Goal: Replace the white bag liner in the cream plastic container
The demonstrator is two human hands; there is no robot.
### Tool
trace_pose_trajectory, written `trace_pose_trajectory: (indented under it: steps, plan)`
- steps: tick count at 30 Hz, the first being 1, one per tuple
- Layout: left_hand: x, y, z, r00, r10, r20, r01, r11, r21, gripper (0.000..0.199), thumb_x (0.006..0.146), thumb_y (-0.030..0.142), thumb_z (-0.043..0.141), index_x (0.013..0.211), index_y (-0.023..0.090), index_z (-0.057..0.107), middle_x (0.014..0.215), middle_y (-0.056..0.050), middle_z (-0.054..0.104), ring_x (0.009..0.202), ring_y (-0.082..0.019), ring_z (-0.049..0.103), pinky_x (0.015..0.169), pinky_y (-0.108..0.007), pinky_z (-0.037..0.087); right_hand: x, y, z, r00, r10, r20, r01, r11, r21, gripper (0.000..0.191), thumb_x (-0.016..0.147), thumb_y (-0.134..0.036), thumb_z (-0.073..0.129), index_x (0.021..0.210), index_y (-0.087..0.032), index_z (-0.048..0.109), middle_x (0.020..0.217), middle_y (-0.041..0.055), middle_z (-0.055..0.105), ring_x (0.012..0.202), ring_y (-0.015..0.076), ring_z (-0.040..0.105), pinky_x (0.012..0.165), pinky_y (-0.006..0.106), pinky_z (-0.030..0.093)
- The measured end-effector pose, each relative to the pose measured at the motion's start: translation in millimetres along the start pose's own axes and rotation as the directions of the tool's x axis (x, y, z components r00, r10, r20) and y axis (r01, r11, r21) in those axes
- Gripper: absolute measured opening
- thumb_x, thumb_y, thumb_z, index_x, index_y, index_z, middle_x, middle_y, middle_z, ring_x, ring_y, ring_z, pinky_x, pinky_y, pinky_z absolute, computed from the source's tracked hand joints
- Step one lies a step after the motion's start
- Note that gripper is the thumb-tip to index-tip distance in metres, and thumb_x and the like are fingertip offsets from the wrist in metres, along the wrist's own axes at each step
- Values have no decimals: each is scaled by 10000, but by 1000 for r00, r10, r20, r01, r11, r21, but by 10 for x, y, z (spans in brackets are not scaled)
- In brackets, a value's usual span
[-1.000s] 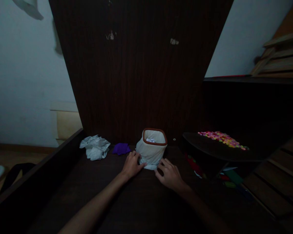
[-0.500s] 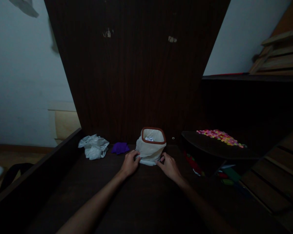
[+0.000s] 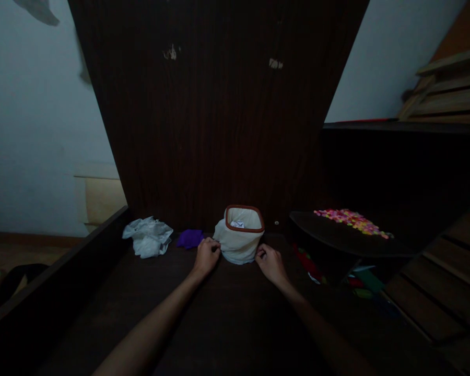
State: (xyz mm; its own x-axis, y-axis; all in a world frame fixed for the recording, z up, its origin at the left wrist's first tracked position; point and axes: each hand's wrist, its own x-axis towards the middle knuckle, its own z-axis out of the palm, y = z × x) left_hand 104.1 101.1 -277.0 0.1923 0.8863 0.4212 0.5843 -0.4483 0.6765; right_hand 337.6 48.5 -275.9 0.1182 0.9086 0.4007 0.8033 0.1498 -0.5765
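Note:
A small bin (image 3: 241,250) with a brown rounded-square rim (image 3: 245,230) stands on the dark surface. Thin whitish material, which looks like a bin bag (image 3: 227,245), drapes loosely around its outside below the rim. Some crumpled white stuff (image 3: 237,224) shows inside. My left hand (image 3: 207,256) is closed at the bin's left side, fingers pinching the bag's edge. On the right side, low down, my right hand (image 3: 271,262) is closed too, its thumb and fingertips together at the bag. What lies between those fingertips is hard to see.
Left of the bin lie a purple folded piece (image 3: 190,238) and a crumpled white plastic bag (image 3: 149,237). A dark board (image 3: 219,115) rises behind. To the right, a rounded shelf (image 3: 321,230) carries colourful small pieces (image 3: 352,222), with red and green items below.
Both hands have shifted slightly outward and up along the bin's sides. The white fold at the bin's front base no longer sticks out between them.

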Motion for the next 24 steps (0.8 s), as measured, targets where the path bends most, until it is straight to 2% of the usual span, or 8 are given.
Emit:
trace_pose_trajectory:
  steps: [3,6,11,13,15,19,22,24]
  plan:
    - [21,23,7,999,7,49,-7,1000,2,200,763,56,588,683,192,712,821,-52,723,891,-239,660,917,-399,503,15,23,36,1000,1,-25,-1,1000,-17,149,748,-116,506,712,-200,624,751,44,694,683,184,635,668,271,451]
    - [15,31,-23,999,-26,42,26,1000,-3,192,784,81,563,689,200,679,824,-64,737,900,-251,675,890,-382,509,23,38,57,999,9,-46,-10,1000,-21,175,773,-125,484,687,-203,616,776,64,698,724,200,651,696,282,456]
    - [-35,16,-127,989,-133,-71,130,991,-38,282,991,240,348,987,188,626,892,-72,735,837,-223,714,779,-338,535,35,69,31,996,44,-76,-43,999,12,196,837,-186,430,792,-210,619,805,78,714,724,214,664,693,298,475]
    - [-65,33,-162,987,-136,-85,132,990,-55,388,1042,302,227,1101,177,589,914,-73,732,799,-206,722,755,-325,548,30,84,5,996,48,-75,-46,999,26,200,853,-206,416,827,-212,615,808,75,713,706,213,660,683,303,482]
    - [-96,63,-182,993,-100,-66,96,994,-62,463,1061,358,168,1182,177,577,986,-80,738,853,-203,731,803,-328,560,11,93,-23,997,43,-66,-41,999,35,202,854,-211,411,837,-208,612,820,77,712,694,208,654,677,306,491]
    - [-144,86,-184,999,20,31,-19,1000,-25,448,1042,411,300,1134,182,674,1169,-108,725,1116,-246,687,1016,-384,512,-71,79,-70,1000,-6,-18,6,999,38,174,811,-177,449,803,-196,622,827,74,706,680,192,646,679,301,505]
    - [-180,48,-189,990,80,118,-83,996,21,401,997,396,413,1028,154,731,1244,-150,704,1184,-295,662,1088,-444,477,-146,52,-107,998,-58,24,57,998,27,162,791,-146,480,766,-195,632,795,56,688,685,183,644,681,289,508]
    - [-218,15,-228,983,111,149,-119,992,44,376,986,377,440,1135,153,704,1323,-148,669,1243,-290,633,1120,-449,461,-191,36,-142,995,-89,47,88,996,16,160,795,-135,492,758,-195,636,790,50,678,690,181,640,678,289,510]
